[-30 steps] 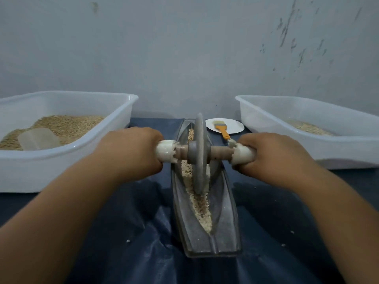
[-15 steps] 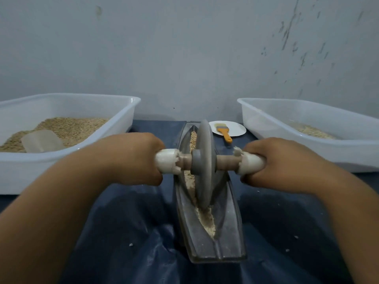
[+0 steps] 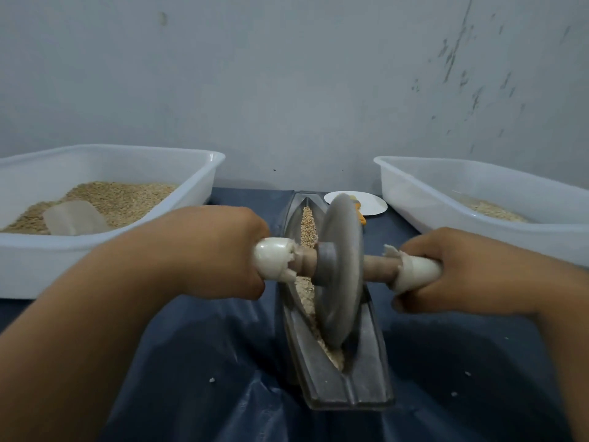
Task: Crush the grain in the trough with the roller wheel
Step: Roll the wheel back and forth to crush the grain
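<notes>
A grey boat-shaped metal trough (image 3: 366, 371) lies lengthwise in front of me on dark blue sheeting. Pale grain (image 3: 307, 221) fills its groove, whole at the far end and crushed near the wheel. The grey roller wheel (image 3: 341, 272) stands on edge in the groove near the trough's near half, tilted slightly right, on a wooden axle with white wrapped handles. My left hand (image 3: 210, 253) grips the left handle. My right hand (image 3: 471, 269) grips the right handle.
A white tub (image 3: 204, 183) of grain with a clear scoop (image 3: 75, 216) stands at the left. A second white tub (image 3: 478, 193) holding a little grain stands at the right. Behind the trough lies a white plate (image 3: 373, 202) with an orange-handled brush, close to the grey wall.
The wheel has rolled toward me along the groove, from the trough's middle to its near half. Both hands came back with the handles, and the wheel leans more to the right.
</notes>
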Demonstrator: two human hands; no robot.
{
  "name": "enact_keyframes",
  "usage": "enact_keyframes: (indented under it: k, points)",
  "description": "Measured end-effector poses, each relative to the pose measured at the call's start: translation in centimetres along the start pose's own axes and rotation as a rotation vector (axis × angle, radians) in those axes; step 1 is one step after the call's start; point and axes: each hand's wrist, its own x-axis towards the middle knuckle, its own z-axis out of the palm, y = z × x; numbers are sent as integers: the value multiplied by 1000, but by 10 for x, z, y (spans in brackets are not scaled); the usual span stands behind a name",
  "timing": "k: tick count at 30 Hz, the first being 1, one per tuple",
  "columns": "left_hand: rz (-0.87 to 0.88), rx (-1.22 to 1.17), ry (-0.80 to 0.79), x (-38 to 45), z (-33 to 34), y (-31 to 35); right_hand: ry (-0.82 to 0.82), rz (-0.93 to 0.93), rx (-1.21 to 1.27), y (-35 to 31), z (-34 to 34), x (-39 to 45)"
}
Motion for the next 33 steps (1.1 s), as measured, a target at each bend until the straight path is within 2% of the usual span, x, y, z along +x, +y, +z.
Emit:
enact_keyframes:
  k: [2,3,5,8,9,13,15,17,20,21,22,24,27,28,30,33]
  points:
    - [17,78,95,-2,1,3,-63,11,41,-1,-1,-4]
    - [12,99,137,0,2,4,-33,17,39,-1,1,-1]
    - [-21,75,158,8,8,5,121,14,-20,-3,10,11]
    - [-83,7,93,16,13,3,333,-21,-168,-9,19,20]
    - [-74,-7,65,15,12,2,314,-27,-184,-8,18,19]
    - [8,13,55,2,2,2,-3,-5,-20,-1,0,-1]
    - [16,33,86,-1,2,1,-25,-6,2,-2,-1,-5]
    - [-7,20,102,5,6,1,78,-15,2,-3,6,4]
    - [-59,2,122,15,14,2,305,-13,-138,-8,18,19]
    - [-59,-8,97,16,14,1,329,-19,-167,-8,19,20]
    - [-54,-20,59,15,13,0,308,-23,-171,-8,17,19]
    - [-33,-45,-1,9,7,-2,163,-28,-108,-3,8,9]
    - [12,-14,58,2,3,-1,-16,-16,14,-2,-1,-5]
    - [7,-6,99,3,5,0,-3,-19,20,-2,1,-4]
    - [-34,-1,155,10,11,2,139,-15,-25,-3,10,9]
    - [-85,3,149,17,16,2,310,-11,-151,-8,18,21]
